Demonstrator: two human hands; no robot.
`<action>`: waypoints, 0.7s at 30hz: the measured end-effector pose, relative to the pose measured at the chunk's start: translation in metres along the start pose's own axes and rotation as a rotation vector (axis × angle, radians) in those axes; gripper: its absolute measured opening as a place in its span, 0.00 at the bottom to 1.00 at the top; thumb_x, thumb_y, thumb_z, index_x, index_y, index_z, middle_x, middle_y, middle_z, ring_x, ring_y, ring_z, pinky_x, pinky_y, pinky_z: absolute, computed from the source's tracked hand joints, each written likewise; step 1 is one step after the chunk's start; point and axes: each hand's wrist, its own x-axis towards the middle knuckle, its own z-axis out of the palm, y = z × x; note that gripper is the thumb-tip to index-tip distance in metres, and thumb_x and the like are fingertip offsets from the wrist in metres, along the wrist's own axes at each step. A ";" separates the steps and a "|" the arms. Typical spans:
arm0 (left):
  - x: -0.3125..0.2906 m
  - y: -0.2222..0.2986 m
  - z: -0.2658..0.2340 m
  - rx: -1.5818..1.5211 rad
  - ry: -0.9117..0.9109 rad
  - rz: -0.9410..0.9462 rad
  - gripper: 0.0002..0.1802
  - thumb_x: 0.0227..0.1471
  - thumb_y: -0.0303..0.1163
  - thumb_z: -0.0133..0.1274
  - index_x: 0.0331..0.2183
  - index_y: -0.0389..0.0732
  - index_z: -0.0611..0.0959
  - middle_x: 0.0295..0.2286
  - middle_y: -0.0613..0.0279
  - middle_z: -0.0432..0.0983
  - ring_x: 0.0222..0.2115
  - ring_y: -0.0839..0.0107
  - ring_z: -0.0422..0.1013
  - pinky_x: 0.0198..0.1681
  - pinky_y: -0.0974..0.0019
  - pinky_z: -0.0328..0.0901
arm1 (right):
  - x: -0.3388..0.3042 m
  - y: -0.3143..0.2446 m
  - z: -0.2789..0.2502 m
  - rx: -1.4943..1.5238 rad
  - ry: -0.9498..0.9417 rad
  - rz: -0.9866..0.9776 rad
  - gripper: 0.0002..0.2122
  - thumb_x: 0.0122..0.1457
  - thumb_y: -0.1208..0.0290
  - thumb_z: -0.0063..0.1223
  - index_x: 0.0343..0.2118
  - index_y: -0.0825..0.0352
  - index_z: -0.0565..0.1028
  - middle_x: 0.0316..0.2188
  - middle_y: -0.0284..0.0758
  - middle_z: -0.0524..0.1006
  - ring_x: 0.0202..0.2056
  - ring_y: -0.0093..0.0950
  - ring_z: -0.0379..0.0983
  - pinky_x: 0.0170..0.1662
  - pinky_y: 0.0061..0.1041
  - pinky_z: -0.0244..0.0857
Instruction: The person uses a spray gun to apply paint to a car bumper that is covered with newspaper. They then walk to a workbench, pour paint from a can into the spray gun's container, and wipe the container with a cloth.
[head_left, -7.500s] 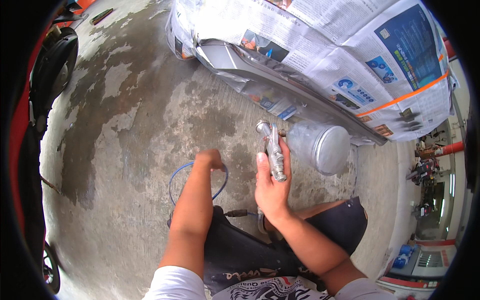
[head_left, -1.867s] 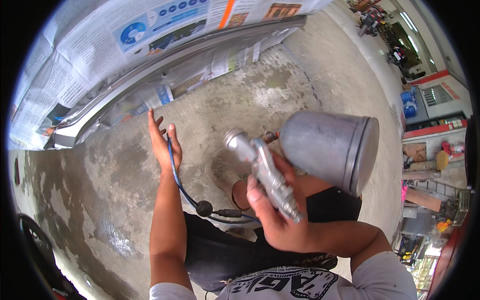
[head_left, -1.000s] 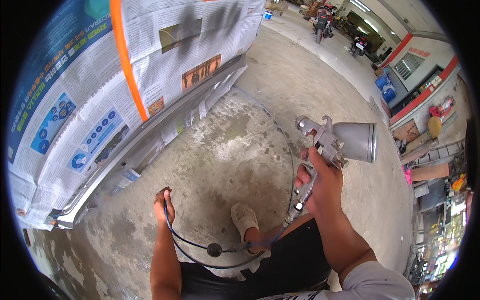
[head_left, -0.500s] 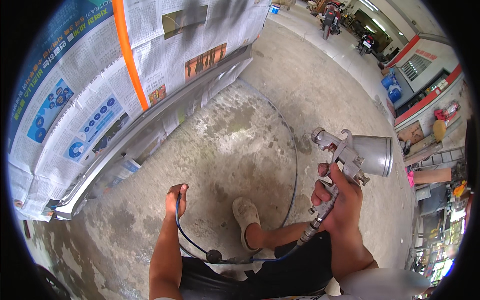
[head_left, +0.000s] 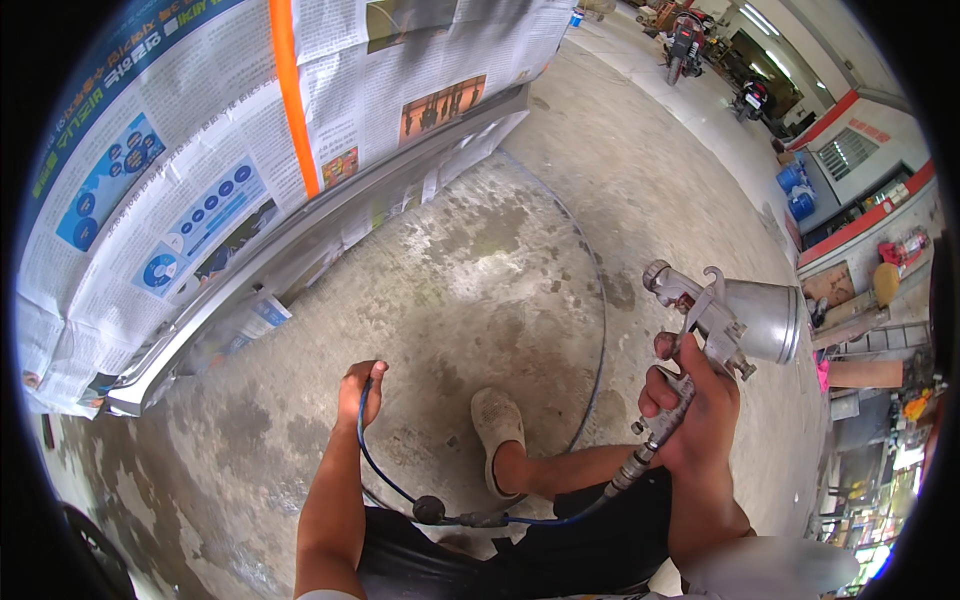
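On a blotched concrete floor (head_left: pixel 430 330) beside a large form sheathed in newspaper (head_left: pixel 215 125), a person holds a silvery spray gun (head_left: pixel 712 318) up in the air at right, well apart from the paper. The right hand (head_left: pixel 703 410) wraps around the gun's handle, its fingers curled at the front; whether the trigger is pressed cannot be told. The nozzle (head_left: pixel 655 276) faces left, and a metal cup (head_left: pixel 765 318) sits at the opposite side of the gun's body, lying nearly sideways. Below the handle, a metal fitting (head_left: pixel 630 468) joins a blue hose (head_left: pixel 375 465) that loops across the person's dark shorts (head_left: pixel 610 520) to the left hand (head_left: pixel 360 390), which is closed around it with the thumb uppermost. Along the hose (just above the lap) sits a round black piece (head_left: pixel 429 510). Between the two forearms, a foot in a pale, perforated clog (head_left: pixel 496 430) stands on the concrete, and a thin grey line (head_left: pixel 603 300) curves over the floor nearby. An orange strip (head_left: pixel 293 100) runs down the newspaper to a grey trim piece (head_left: pixel 430 147) along its lower edge. Farther off, two motorcycles (head_left: pixel 685 45) stand at upper right, with blue containers (head_left: pixel 795 190) near a red-trimmed wall (head_left: pixel 850 150).
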 end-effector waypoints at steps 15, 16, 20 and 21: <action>-0.008 0.004 -0.016 0.014 -0.013 -0.039 0.22 0.67 0.47 0.50 0.40 0.38 0.87 0.39 0.43 0.83 0.44 0.45 0.77 0.50 0.53 0.70 | -0.001 0.001 0.007 -0.005 -0.058 0.003 0.13 0.69 0.67 0.53 0.51 0.69 0.70 0.37 0.35 0.74 0.21 0.20 0.61 0.25 0.26 0.60; -0.008 0.003 -0.016 0.026 0.000 -0.025 0.22 0.68 0.46 0.49 0.40 0.38 0.88 0.38 0.44 0.83 0.43 0.47 0.78 0.49 0.54 0.71 | -0.001 0.000 0.008 -0.008 -0.059 0.003 0.13 0.69 0.67 0.53 0.51 0.69 0.69 0.37 0.35 0.74 0.21 0.20 0.61 0.25 0.26 0.60; -0.009 -0.003 -0.023 0.056 0.007 -0.016 0.22 0.69 0.46 0.48 0.39 0.38 0.88 0.37 0.45 0.83 0.43 0.47 0.78 0.49 0.55 0.71 | -0.001 0.000 0.011 0.000 -0.099 0.013 0.13 0.69 0.67 0.53 0.51 0.69 0.69 0.37 0.34 0.74 0.21 0.20 0.60 0.24 0.26 0.60; -0.010 -0.004 -0.025 0.057 0.007 -0.022 0.22 0.69 0.46 0.48 0.39 0.38 0.88 0.37 0.44 0.83 0.43 0.47 0.78 0.48 0.55 0.71 | -0.001 0.001 0.013 -0.002 -0.109 0.015 0.13 0.69 0.67 0.53 0.51 0.68 0.69 0.37 0.34 0.74 0.21 0.20 0.60 0.24 0.26 0.60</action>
